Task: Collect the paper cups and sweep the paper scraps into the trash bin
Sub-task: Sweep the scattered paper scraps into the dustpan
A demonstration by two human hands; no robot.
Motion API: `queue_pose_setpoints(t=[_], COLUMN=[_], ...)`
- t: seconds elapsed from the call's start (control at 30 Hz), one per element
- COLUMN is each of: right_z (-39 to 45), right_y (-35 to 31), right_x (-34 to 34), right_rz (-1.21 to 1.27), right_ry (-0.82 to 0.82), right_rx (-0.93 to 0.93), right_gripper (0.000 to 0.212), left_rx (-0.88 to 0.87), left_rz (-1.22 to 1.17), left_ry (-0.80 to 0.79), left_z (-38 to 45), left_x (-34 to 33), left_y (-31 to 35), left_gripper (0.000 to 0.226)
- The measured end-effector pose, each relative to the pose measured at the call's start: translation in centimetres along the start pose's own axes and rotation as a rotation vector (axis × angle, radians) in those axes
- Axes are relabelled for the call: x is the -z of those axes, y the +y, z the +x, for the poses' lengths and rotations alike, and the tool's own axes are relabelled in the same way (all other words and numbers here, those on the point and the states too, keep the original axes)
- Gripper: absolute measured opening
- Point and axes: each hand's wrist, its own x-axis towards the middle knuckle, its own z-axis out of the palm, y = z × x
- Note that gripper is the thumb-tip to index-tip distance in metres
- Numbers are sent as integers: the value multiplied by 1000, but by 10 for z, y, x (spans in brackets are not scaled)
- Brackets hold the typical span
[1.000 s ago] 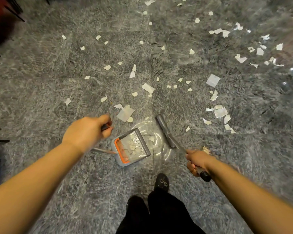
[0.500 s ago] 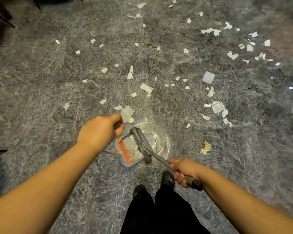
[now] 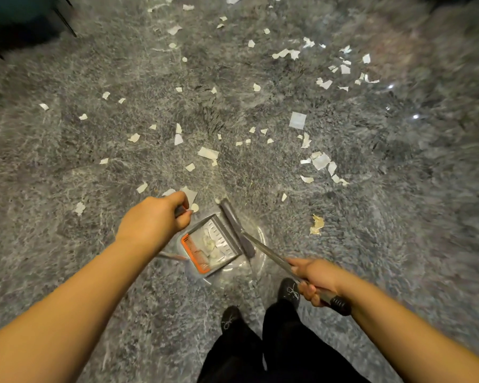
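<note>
My left hand (image 3: 155, 221) grips the top of the dustpan's upright handle. The grey dustpan (image 3: 224, 252) with its orange comb strip sits on the floor just in front of my feet and holds several white scraps. My right hand (image 3: 314, 280) grips the broom's metal handle near its black end. The grey broom head (image 3: 237, 228) lies along the dustpan's open right edge. Several white paper scraps (image 3: 208, 153) are scattered over the grey marbled floor ahead, with a cluster (image 3: 320, 161) to the right and a crumpled yellowish scrap (image 3: 317, 223) close by. No paper cups or trash bin are in view.
My two black shoes (image 3: 289, 290) and dark trouser legs stand right behind the dustpan. Dark furniture legs (image 3: 64, 17) show at the top left corner. More scraps (image 3: 343, 67) lie at the far right of the glossy floor.
The broom head swept left into the dustpan's mouth half a second ago and now sits back along its right edge. The dustpan stays held in place. The view moved slightly forward.
</note>
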Motion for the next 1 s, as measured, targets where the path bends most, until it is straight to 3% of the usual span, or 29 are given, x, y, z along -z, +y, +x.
queue_pose_setpoints(t=[0.2,0.47,1.0], right_z=[4,34,47], right_y=[-5,-35,-27], right_x=[34,59,-22], right_rz=[99,-10,-126], right_ry=[71,95,-109], right_rx=[21,-26,-107], right_gripper=[42,45,44], left_rx=[10,73,110], left_rz=[34,16,89], left_ry=[-13,-20,23], left_z=[8,2,-6], left_x=[6,14,2], left_y=[6,-4,-4], left_gripper=[16,15,14])
